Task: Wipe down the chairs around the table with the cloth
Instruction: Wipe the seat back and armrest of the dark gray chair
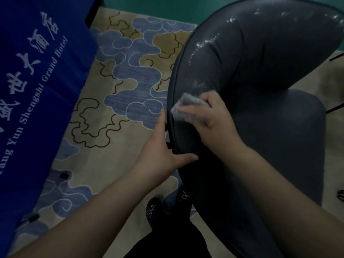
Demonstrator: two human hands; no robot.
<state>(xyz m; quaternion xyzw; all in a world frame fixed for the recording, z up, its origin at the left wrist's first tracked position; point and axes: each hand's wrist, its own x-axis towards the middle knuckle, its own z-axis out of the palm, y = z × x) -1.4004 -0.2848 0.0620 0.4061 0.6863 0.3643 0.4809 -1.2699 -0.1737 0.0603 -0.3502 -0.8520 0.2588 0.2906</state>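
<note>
A dark grey padded chair fills the right of the view, its curved backrest shining with wet streaks near the top. My right hand presses a small grey cloth against the inner face of the backrest, fingers curled over it. My left hand grips the backrest's outer edge just below, thumb lying on the inner face and fingers behind the rim. The chair's seat lies to the right of my right hand.
A table draped in a blue cloth with white lettering stands at the left. A patterned beige and blue carpet covers the floor between table and chair. My dark shoes stand beside the chair's base. A teal wall runs along the top.
</note>
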